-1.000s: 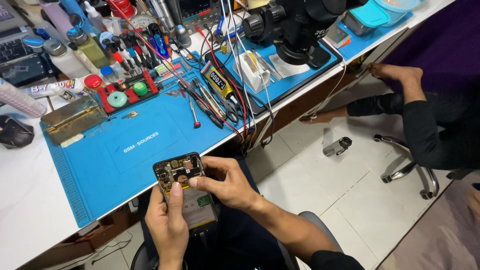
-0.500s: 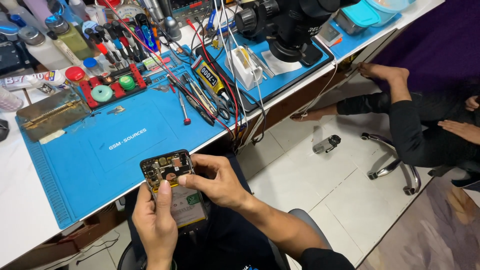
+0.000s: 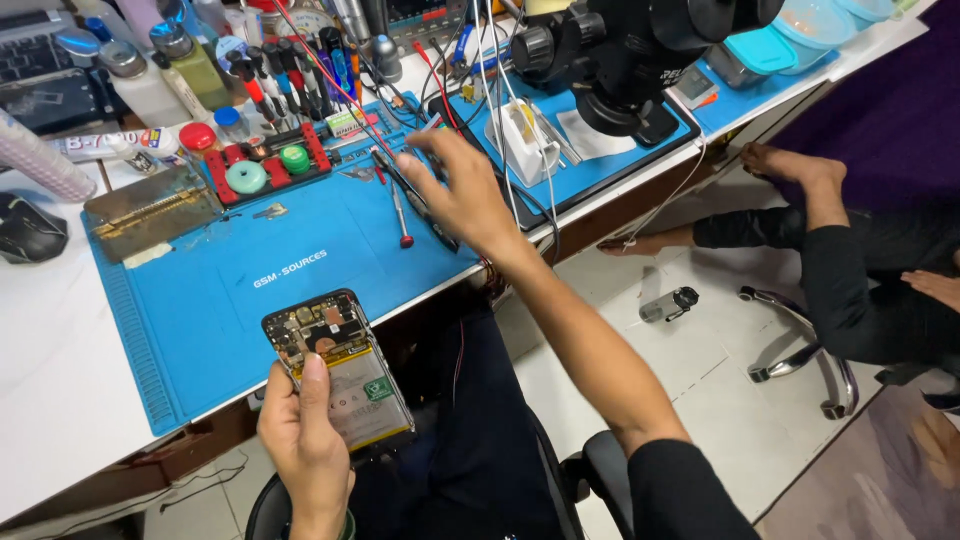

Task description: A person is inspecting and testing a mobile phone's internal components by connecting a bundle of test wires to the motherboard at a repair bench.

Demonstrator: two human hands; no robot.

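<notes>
My left hand (image 3: 305,440) holds an opened phone (image 3: 338,366) with its back cover off, circuit board and battery showing, just off the front edge of the blue work mat (image 3: 250,270). My right hand (image 3: 462,195) has left the phone and reaches out over the mat's right end, fingers spread above a row of tweezers and hand tools (image 3: 420,200). A screwdriver with a red tip (image 3: 401,218) lies just left of that hand. I cannot make out anything gripped in the right hand.
A microscope (image 3: 625,50) stands on a second blue mat at the back right. Bottles, red and black leads, a red holder with green discs (image 3: 262,172) and a metal plate (image 3: 150,210) crowd the back. Another person's legs and a chair base (image 3: 800,340) are at the right.
My right hand let go of the phone and moved up and right to the tools on the mat. My left hand keeps holding the phone, now alone.
</notes>
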